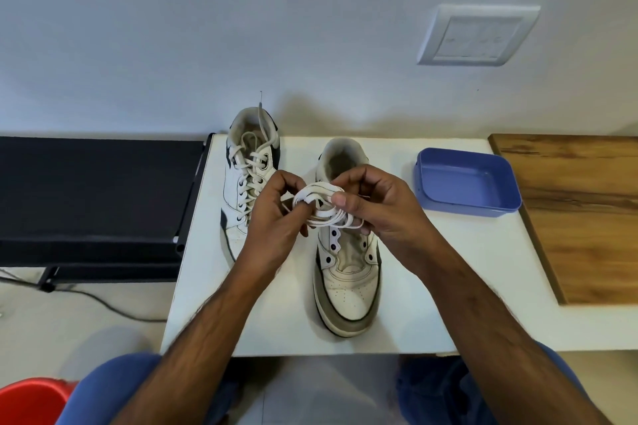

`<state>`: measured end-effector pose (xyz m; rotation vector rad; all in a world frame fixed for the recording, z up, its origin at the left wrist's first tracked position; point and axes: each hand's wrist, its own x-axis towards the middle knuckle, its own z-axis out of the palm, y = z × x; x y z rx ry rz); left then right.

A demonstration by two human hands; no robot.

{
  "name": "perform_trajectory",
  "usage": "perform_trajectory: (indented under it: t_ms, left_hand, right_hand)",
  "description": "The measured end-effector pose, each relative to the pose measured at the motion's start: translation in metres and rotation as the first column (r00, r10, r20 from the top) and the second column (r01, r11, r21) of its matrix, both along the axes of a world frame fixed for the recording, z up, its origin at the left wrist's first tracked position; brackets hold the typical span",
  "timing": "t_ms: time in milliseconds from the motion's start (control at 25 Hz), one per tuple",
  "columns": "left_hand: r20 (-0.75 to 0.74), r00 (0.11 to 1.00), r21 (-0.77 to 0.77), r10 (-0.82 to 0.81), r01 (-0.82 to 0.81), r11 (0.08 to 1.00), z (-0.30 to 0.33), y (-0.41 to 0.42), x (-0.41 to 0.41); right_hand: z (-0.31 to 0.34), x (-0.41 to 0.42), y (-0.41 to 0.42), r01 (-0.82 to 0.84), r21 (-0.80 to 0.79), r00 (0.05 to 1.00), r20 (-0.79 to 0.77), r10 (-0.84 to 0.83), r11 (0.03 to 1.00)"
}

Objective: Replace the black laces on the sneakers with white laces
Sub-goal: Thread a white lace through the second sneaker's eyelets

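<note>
Two white sneakers stand on a white table. The left sneaker is laced with a white lace. The right sneaker has bare eyelets and no lace in it. Above the right sneaker, both hands hold a coiled white lace. My left hand pinches the coil's left side. My right hand grips its right side with thumb and fingers. No black lace is in view.
An empty blue plastic tray sits on the table at the right. A wooden board lies beyond it. A black bench stands to the left, a red object at bottom left. A wall socket plate is behind.
</note>
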<state>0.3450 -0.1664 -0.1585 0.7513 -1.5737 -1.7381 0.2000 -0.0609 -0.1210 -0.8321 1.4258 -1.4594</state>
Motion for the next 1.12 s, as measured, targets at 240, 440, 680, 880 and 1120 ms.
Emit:
perform_trajectory:
  t_ms: [240, 440, 680, 880, 1120]
  left_hand:
    - [-0.132, 0.987, 0.037, -0.092, 0.098, 0.995, 0.005, 0.001, 0.005]
    - [-0.085, 0.995, 0.1, 0.051, -0.042, 0.994, 0.008, 0.0, 0.008]
    - [-0.238, 0.954, 0.268, 0.183, -0.117, 0.956, 0.019, -0.006, 0.012]
    - [-0.316, 0.934, 0.364, 0.168, -0.044, 0.93, 0.034, -0.007, 0.02]
    - [-0.01, 0.991, -0.161, 0.13, -0.13, 0.978, 0.026, -0.023, 0.035]
  right_hand:
    - [0.005, -0.013, 0.006, -0.1, 0.03, 0.994, 0.046, 0.099, 0.995]
    - [0.014, -0.032, 0.017, -0.159, 0.043, 0.987, -0.011, 0.16, 0.986]
    - [0.0, -0.051, 0.021, 0.127, -0.294, 0.735, 0.67, 0.11, 0.947]
    - [-0.008, -0.072, 0.028, 0.255, -0.316, 0.702, 0.71, 0.05, 0.914]
    - [0.002, -0.063, 0.031, 0.087, -0.209, 0.891, 0.454, 0.018, 0.974]
